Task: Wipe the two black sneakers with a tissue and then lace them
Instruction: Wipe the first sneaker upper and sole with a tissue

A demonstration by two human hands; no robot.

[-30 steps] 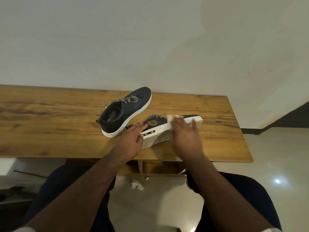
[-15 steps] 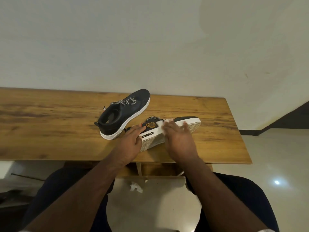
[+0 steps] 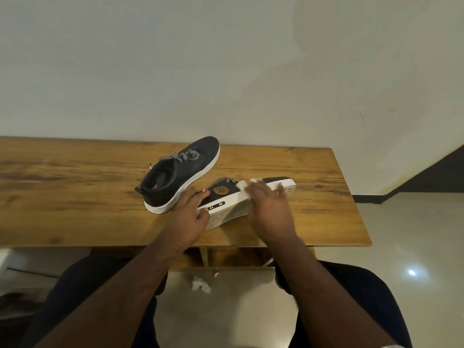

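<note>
Sneakers sit on the wooden table [image 3: 75, 197]. My left hand [image 3: 190, 217] grips the near sneaker [image 3: 226, 197] tipped on its side; my right hand [image 3: 271, 209], fingers flat, presses a tissue [image 3: 242, 184] against it. Far sneaker [image 3: 180, 174] upright. Wiping underway; lacing seems left.

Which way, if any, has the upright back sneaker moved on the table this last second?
No, it hasn't. The upright sneaker keeps its place against the table's back edge and right corner.
</note>
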